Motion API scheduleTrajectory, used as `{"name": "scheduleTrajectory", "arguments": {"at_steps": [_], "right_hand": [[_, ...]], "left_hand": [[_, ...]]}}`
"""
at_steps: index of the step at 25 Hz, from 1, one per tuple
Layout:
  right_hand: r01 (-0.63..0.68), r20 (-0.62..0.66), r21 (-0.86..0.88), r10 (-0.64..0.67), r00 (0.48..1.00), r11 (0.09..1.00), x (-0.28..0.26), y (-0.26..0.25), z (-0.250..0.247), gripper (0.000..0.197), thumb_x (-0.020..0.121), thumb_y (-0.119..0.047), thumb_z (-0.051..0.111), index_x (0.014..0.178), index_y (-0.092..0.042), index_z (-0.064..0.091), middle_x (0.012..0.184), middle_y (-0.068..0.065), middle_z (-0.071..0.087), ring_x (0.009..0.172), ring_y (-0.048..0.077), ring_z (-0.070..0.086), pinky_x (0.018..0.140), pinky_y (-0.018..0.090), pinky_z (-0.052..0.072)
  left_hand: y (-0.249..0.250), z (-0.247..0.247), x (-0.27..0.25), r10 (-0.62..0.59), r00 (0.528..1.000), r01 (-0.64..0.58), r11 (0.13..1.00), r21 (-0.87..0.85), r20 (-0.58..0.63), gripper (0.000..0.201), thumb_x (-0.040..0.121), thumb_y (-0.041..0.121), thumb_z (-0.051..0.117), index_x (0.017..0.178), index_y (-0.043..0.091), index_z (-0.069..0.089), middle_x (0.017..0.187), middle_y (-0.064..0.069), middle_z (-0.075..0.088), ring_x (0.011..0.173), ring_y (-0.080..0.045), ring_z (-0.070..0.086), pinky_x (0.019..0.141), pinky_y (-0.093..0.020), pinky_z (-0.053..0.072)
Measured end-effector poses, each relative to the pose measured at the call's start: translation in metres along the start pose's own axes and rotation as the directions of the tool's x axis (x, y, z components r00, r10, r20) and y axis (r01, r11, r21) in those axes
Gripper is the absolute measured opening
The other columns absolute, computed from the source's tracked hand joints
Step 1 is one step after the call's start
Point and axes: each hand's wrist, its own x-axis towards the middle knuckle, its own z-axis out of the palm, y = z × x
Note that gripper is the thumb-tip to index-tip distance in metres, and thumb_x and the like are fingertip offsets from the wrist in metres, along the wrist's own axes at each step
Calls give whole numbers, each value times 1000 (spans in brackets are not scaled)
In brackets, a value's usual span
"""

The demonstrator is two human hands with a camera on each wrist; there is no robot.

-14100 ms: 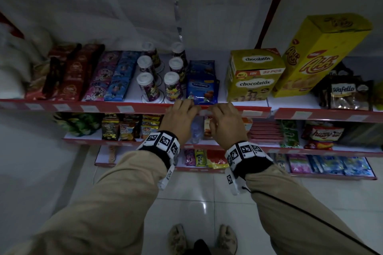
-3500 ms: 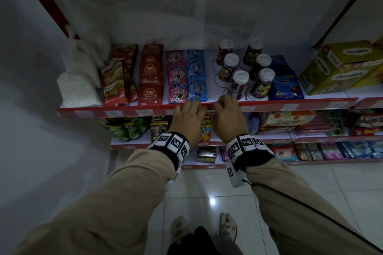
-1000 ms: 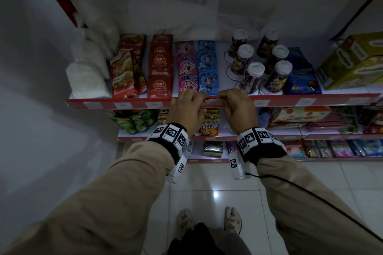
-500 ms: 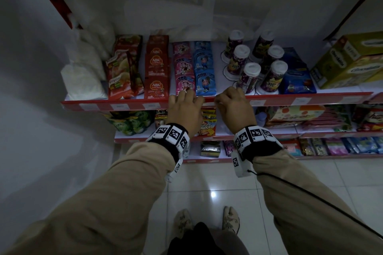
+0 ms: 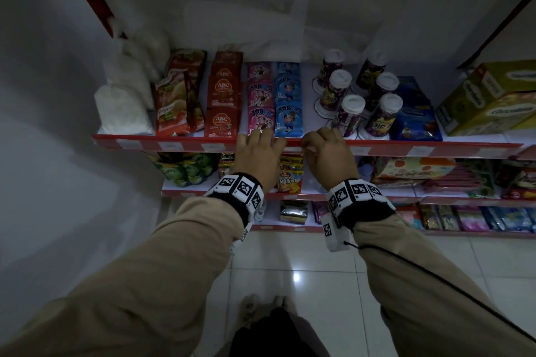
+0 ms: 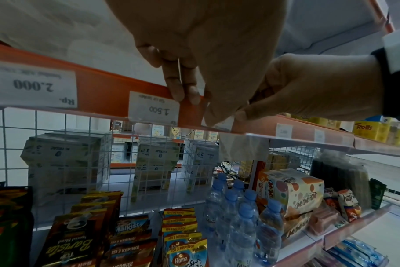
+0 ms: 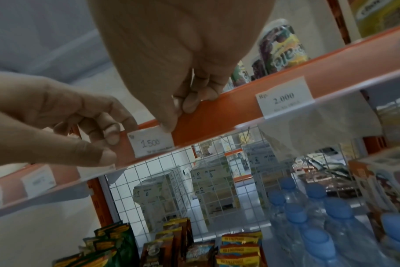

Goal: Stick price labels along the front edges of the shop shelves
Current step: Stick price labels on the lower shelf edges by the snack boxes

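A white price label (image 7: 152, 142) marked 1.500 lies on the red front edge (image 5: 174, 142) of the shelf, under the blue sachets. My right hand (image 7: 183, 103) has its fingers curled over the top of the edge, and its thumb presses the label's upper right corner. My left hand (image 7: 105, 135) grips the same edge just left of the label, fingers hooked over the top and thumb on the front. In the head view the label (image 5: 293, 149) shows as a pale strip between the left hand (image 5: 259, 148) and the right hand (image 5: 324, 148). The left thumb hides most of it in the left wrist view.
Other labels (image 6: 154, 108) (image 7: 283, 97) sit along the edge on both sides. Pink sachets (image 5: 259, 113), blue sachets (image 5: 288, 113) and lidded cups (image 5: 348, 113) stand just behind the hands. Water bottles (image 6: 235, 207) and snack packs fill the shelf below. A wall (image 5: 43, 124) closes the left.
Over the last second both hands have stayed at this spot on the edge. Since 14 s ago they have moved left along the shelf, from under the blue packets to under the sachets.
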Motion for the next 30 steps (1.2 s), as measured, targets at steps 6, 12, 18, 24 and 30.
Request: {"name": "scheduleTrajectory", "arguments": {"at_steps": [6,12,18,24,30], "right_hand": [[9,17,-41,-8,1000,999,-2,-2,-2,19,87,-9,58,103,-3,64,99,20,58,97,37,51,77,42,41],[9,0,-53,-9,1000,999,-4,-18,-3,30,81,-14,62,111,-12,64,106,16,60,97,37,51,79,43,41],[74,22,-57,-73,997,996,5,-45,5,28,78,-9,63,106,-6,66,109,17,60,99,38,52,79,44,39],[84,-44,-9,-85,995,996,4,-64,20,27,67,1,66,94,1,64,96,21,61,89,38,55,74,43,47],[133,-137,-27,-136,981,991,0,-72,31,34,66,-1,65,99,-1,66,93,17,64,87,35,58,72,40,51]], "left_hand": [[1,-6,-2,-28,999,29,997,-66,16,45,85,26,56,128,23,44,126,-4,50,114,-25,44,92,-40,28],[-8,-11,-12,-86,996,85,947,-309,10,54,81,10,53,132,24,42,130,2,54,121,-19,45,98,-37,25],[-46,-15,-23,-21,1000,25,979,-202,19,49,81,12,54,129,22,50,129,1,50,121,-20,42,98,-36,25],[-71,-7,-40,38,999,-38,993,-109,6,59,77,11,57,134,18,44,132,-4,46,119,-24,41,97,-36,29],[-75,-4,-33,70,997,-64,990,-126,38,60,77,10,56,135,17,43,130,-6,42,117,-27,39,93,-38,34]]}}
